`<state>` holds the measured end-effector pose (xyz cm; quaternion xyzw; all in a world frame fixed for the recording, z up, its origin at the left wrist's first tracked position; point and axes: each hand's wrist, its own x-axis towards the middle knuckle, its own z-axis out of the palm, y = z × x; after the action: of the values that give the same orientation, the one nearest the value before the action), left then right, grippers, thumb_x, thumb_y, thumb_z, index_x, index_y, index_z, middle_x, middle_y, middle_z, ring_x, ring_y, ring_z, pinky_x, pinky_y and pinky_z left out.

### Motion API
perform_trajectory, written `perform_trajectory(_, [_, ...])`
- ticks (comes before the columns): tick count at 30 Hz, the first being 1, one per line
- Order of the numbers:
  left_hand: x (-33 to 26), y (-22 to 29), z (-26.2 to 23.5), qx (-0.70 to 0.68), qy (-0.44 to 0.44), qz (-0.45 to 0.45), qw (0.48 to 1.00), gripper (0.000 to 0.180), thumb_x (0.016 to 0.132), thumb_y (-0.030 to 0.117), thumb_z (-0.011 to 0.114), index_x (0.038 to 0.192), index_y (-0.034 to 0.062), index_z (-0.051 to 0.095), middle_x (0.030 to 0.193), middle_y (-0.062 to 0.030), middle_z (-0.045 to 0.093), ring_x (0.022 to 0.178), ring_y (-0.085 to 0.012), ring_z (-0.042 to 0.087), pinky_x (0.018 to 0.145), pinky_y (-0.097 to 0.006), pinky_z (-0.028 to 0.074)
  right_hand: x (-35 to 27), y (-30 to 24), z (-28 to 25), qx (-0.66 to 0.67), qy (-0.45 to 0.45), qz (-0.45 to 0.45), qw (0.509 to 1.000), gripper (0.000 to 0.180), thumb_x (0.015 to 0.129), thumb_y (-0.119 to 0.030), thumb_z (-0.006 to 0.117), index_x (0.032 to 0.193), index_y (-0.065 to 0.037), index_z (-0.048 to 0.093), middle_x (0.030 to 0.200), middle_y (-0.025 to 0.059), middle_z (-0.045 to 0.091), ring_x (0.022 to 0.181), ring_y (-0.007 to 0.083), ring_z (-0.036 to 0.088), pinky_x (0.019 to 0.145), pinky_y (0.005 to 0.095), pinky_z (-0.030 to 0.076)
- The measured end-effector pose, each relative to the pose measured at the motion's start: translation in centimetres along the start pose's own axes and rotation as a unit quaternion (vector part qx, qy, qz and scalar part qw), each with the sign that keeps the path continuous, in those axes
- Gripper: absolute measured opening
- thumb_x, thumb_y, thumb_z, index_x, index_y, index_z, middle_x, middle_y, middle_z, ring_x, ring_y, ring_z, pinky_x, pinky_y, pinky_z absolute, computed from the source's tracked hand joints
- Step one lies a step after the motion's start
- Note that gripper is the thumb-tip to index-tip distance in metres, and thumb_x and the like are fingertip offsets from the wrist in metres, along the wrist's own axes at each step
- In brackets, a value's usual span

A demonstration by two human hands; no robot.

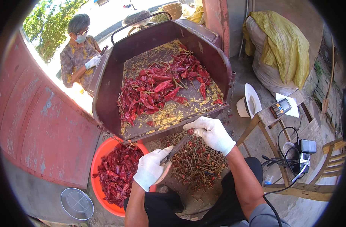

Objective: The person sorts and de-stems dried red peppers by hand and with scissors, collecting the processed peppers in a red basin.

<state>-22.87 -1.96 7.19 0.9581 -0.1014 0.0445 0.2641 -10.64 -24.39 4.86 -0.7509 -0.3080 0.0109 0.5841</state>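
Chilli trimming, centre frame.
Left hand (152,169) grips scissors (175,150); right hand (212,133) pinches a dried chilli (190,131) at the metal bin (108,94) edge, above the orange basin (99,159), lower left.
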Motion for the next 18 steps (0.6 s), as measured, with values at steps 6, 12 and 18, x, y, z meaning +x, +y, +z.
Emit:
perform_trajectory(6, [-0.4, -0.6, 0.5, -0.067, 0.026, -0.015, 0.997, 0.049, 0.077, 0.000, 0.072, 0.125, 0.0023, 0.064, 0.075, -0.0104, 0.058, 0.061, -0.0189, 0.056, 0.060, -0.030, 0.047, -0.1, -0.3, 0.9, 0.167, -0.008, 0.101, 0.981, 0.032, 0.091, 0.004, 0.057, 0.116, -0.008, 0.073, 0.086, 0.0012, 0.063, 0.075, 0.0078, 0.055, 0.071, 0.0240, 0.048])
perform_trajectory(12, [0.0, 0.4, 1.6, -0.035, 0.067, -0.024, 0.997, 0.050, 0.076, 0.002, 0.072, 0.125, 0.0104, 0.067, 0.081, -0.0102, 0.062, 0.066, -0.0239, 0.062, 0.063, -0.031, 0.050, -0.3, -0.2, 1.3, 0.264, 0.017, 0.105, 0.959, 0.029, 0.094, 0.003, 0.056, 0.118, -0.001, 0.071, 0.092, 0.0015, 0.064, 0.079, 0.0092, 0.058, 0.074, 0.0246, 0.050])
perform_trajectory(18, [0.4, 0.2, 3.6, 0.048, 0.187, 0.010, 0.981, 0.055, 0.070, -0.005, 0.068, 0.122, 0.0127, 0.069, 0.081, -0.0088, 0.062, 0.065, -0.0253, 0.063, 0.058, -0.035, 0.052, -0.6, 0.3, 2.4, 0.572, 0.010, 0.213, 0.792, 0.030, 0.097, -0.002, 0.057, 0.127, 0.003, 0.062, 0.100, 0.0054, 0.068, 0.087, 0.0152, 0.067, 0.077, 0.0276, 0.057])
